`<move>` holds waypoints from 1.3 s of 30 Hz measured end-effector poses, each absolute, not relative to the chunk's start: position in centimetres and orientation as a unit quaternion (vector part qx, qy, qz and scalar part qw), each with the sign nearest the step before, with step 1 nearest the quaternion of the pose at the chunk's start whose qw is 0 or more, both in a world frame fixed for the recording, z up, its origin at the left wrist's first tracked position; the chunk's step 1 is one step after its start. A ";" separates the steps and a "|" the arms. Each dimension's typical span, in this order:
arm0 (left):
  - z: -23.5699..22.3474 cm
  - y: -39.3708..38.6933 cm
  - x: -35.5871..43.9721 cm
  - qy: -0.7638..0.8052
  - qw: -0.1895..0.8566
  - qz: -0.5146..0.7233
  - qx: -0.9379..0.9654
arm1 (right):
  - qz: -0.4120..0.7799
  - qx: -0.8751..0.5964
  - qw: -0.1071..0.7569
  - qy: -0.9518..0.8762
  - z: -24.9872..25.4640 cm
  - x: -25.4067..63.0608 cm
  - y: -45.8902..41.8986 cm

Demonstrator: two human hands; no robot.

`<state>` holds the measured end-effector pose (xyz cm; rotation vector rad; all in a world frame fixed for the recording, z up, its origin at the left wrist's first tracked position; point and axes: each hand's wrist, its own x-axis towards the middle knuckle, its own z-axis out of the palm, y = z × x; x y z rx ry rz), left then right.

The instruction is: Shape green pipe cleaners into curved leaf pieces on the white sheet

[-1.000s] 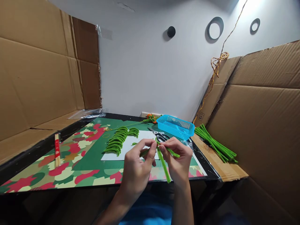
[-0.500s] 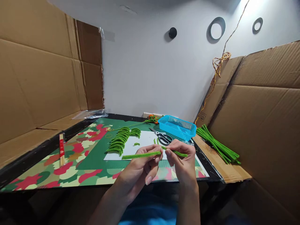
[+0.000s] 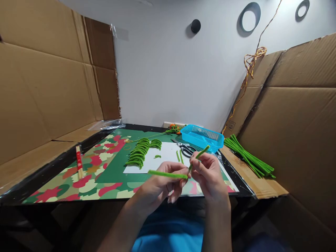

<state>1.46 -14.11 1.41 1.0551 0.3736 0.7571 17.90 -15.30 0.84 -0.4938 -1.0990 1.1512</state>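
Note:
Above the table's near edge my left hand [image 3: 162,182] pinches a green pipe cleaner [image 3: 166,174] that sticks out level to the left. My right hand [image 3: 208,173] is closed on the same pipe cleaner's other end, which bends up and to the right past my fingers. Beyond my hands lies a white sheet [image 3: 162,157] with a row of curved green pipe-cleaner pieces [image 3: 139,154], a few short green offcuts [image 3: 180,155] and scissors [image 3: 187,148].
A blue plastic basket [image 3: 202,136] stands at the back right of the patterned mat [image 3: 91,171]. A bundle of straight green pipe cleaners [image 3: 248,157] lies on cardboard to the right. Wrapped chopsticks [image 3: 78,161] lie at the left. Cardboard walls enclose both sides.
The pipe cleaner's long part swung from hanging down to level on the left. My right hand bent its end from pointing right to pointing up and right. The view shifted slightly.

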 end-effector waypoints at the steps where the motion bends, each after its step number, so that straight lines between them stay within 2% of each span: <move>1: 1.5 -14.0 1.5 0.183 0.756 0.369 0.509 | 0.485 -0.237 0.681 -0.494 0.9 18.0 -15.3; 5: 1.8 -14.1 1.8 0.218 0.652 0.426 0.588 | 0.411 -0.283 0.701 -0.510 0.8 18.0 -15.3; 9: 1.7 -14.4 2.2 0.248 0.578 0.459 0.627 | 0.393 -0.302 0.707 -0.505 0.8 17.8 -15.3; 13: 1.7 -14.7 2.3 0.261 0.547 0.460 0.650 | 0.380 -0.332 0.679 -0.534 0.9 17.9 -15.4; 20: 1.9 -15.1 2.2 0.305 0.349 0.543 0.701 | 0.364 -0.357 0.638 -0.577 1.4 18.3 -15.5; 24: 2.2 -15.2 2.0 0.294 0.360 0.520 0.717 | 0.374 -0.351 0.622 -0.592 1.6 18.6 -15.8; 30: 2.0 -15.0 2.3 0.283 0.506 0.515 0.631 | 0.392 -0.344 0.638 -0.567 1.5 18.0 -15.7; 39: 1.6 -14.0 1.9 0.307 0.539 0.496 0.608 | 0.262 -0.412 0.624 -0.611 1.3 16.9 -15.4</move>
